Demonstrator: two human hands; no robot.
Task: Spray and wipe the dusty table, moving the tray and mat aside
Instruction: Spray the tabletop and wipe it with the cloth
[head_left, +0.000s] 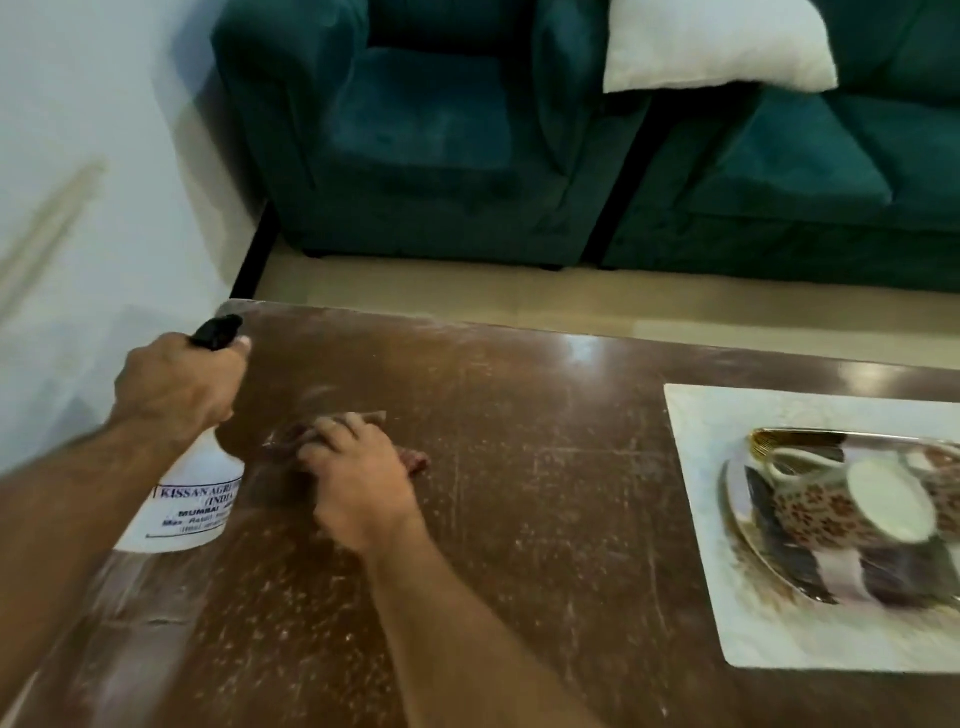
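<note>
Table (519, 467) dusty, wiping step underway at near-left corner: right hand (358, 478) presses cloth (415, 461) flat, left hand (179, 387) grips spray bottle (192, 499). Tray (779, 561) on mat (696, 415) far right, unmoved; likely next to shift.

Left hand (176, 387) grips white spray bottle (195, 499); right hand (358, 475) presses cloth (415, 461) onto dusty desk (519, 467); tray (810, 582) rests on mat (727, 597).

Blurred tray (779, 561), perhaps cut off rightward
</note>
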